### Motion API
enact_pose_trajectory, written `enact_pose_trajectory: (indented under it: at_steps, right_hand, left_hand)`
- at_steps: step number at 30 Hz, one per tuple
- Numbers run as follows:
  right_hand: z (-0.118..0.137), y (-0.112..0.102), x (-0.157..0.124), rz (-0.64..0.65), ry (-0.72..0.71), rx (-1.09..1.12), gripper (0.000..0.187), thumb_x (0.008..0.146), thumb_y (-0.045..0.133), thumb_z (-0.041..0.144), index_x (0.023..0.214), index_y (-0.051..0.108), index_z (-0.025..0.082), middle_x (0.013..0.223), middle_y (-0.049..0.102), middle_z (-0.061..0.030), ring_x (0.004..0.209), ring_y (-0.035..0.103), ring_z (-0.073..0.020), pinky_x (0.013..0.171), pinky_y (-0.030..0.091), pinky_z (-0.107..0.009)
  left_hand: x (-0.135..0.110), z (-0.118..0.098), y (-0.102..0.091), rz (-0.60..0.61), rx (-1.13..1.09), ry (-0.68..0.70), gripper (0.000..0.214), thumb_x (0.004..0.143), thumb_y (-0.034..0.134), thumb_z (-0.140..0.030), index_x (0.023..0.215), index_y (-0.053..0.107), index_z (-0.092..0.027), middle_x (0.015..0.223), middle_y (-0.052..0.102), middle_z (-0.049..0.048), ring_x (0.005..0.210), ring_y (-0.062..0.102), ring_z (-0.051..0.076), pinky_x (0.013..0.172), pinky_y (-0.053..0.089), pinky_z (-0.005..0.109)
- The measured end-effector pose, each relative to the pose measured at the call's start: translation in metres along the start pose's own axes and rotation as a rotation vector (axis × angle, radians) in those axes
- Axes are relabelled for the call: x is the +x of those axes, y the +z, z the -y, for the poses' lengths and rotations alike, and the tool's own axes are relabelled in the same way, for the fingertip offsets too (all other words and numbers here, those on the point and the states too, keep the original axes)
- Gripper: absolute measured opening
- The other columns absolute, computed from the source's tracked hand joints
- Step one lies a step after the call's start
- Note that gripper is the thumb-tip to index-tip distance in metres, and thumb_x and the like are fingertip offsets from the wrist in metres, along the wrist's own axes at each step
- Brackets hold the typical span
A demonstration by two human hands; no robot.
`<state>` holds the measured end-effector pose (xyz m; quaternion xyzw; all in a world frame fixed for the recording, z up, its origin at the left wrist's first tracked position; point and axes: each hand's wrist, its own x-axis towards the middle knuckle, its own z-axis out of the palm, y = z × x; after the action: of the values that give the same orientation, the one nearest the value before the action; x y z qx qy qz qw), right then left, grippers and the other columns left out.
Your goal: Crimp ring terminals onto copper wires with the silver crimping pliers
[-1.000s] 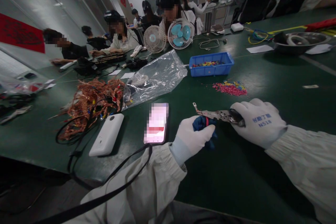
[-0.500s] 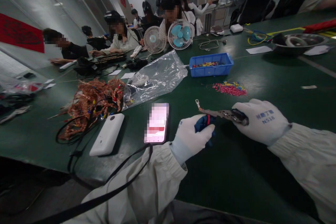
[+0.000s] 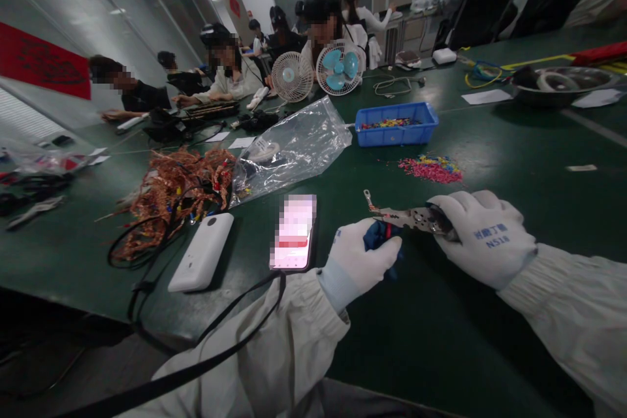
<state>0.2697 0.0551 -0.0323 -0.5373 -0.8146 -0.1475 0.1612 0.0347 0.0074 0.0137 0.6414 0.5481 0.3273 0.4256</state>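
Your left hand (image 3: 360,258), in a white glove with a pale cuff, curls thumb and fingers around a soft-looking dark blue bundle (image 3: 375,235) above the near part of the desk (image 3: 431,339), which is smooth and dark green. A narrow red band (image 3: 388,230) shows on the bundle. Just beyond your fingers, a small metal terminal (image 3: 369,201) with a ring-shaped end sticks up at a tilt.

Your right hand (image 3: 482,235), in a matching glove printed with blue characters and "N518", wraps around the handles of flat metal pliers (image 3: 416,218). Small holes pierce their plate, and they point left toward the bundle; whether their tips grip anything is too small to tell.

Farther off lies a loose heap (image 3: 431,170) of tiny pink, yellow and blue scraps; behind it, a rectangular blue plastic bin (image 3: 398,136) holds more coloured bits. To the left lie a glossy phone (image 3: 297,232) with a lit pinkish screen and a white, round-cornered slab (image 3: 201,253). Beyond these, a frayed copper-coloured tangle (image 3: 171,189) touches a crinkled clear plastic bag (image 3: 304,150).
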Motion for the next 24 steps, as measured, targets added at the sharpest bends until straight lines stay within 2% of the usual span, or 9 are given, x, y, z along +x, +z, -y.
enact_pose_trajectory:
  at_steps: [7, 12, 15, 20, 24]
  right_hand:
    - [0.008, -0.005, 0.000, 0.024, 0.003, -0.059, 0.033, 0.092, 0.048, 0.041, 0.108, 0.069, 0.021, 0.100, 0.072, -0.0138, 0.089, 0.057, -0.0316, 0.071, 0.036, -0.043]
    - [0.008, -0.005, 0.003, 0.047, 0.000, -0.085, 0.029, 0.091, 0.049, 0.042, 0.100, 0.068, 0.022, 0.090, 0.070, -0.0120, 0.084, 0.056, -0.0282, 0.069, 0.033, -0.041]
    - [0.004, -0.004, 0.009, 0.100, 0.002, -0.055, 0.026, 0.089, 0.049, 0.042, 0.093, 0.067, 0.024, 0.085, 0.070, -0.0102, 0.080, 0.056, -0.0268, 0.068, 0.032, -0.040]
    - [-0.002, -0.012, 0.018, 0.222, -0.002, 0.036, 0.022, 0.088, 0.049, 0.041, 0.084, 0.065, 0.026, 0.075, 0.069, -0.0086, 0.074, 0.055, -0.0255, 0.068, 0.033, -0.041]
    - [0.000, -0.019, 0.018, 0.254, 0.014, 0.047, 0.025, 0.093, 0.046, 0.037, 0.090, 0.067, 0.023, 0.086, 0.073, -0.0121, 0.081, 0.058, -0.0268, 0.072, 0.037, -0.043]
  left_hand:
    - [0.000, -0.002, 0.002, -0.048, 0.010, -0.021, 0.018, 0.094, 0.070, -0.033, 0.093, 0.076, -0.017, 0.098, 0.080, 0.0061, 0.089, 0.075, 0.021, 0.087, 0.059, 0.035]
    - [0.000, -0.002, 0.003, -0.087, -0.002, -0.013, 0.014, 0.092, 0.070, -0.031, 0.092, 0.076, -0.018, 0.095, 0.079, 0.0050, 0.088, 0.075, 0.021, 0.088, 0.058, 0.034]
    - [0.001, -0.002, 0.003, -0.082, -0.006, -0.017, 0.014, 0.092, 0.070, -0.031, 0.087, 0.074, -0.019, 0.088, 0.077, 0.0034, 0.083, 0.073, 0.020, 0.084, 0.058, 0.033]
    - [0.000, 0.000, 0.003, -0.056, 0.003, -0.006, 0.019, 0.093, 0.069, -0.033, 0.083, 0.072, -0.018, 0.086, 0.075, 0.0031, 0.080, 0.071, 0.019, 0.080, 0.057, 0.032]
    - [0.000, 0.000, 0.004, -0.062, -0.011, 0.019, 0.017, 0.093, 0.069, -0.031, 0.082, 0.072, -0.018, 0.084, 0.074, 0.0022, 0.079, 0.070, 0.018, 0.080, 0.056, 0.031]
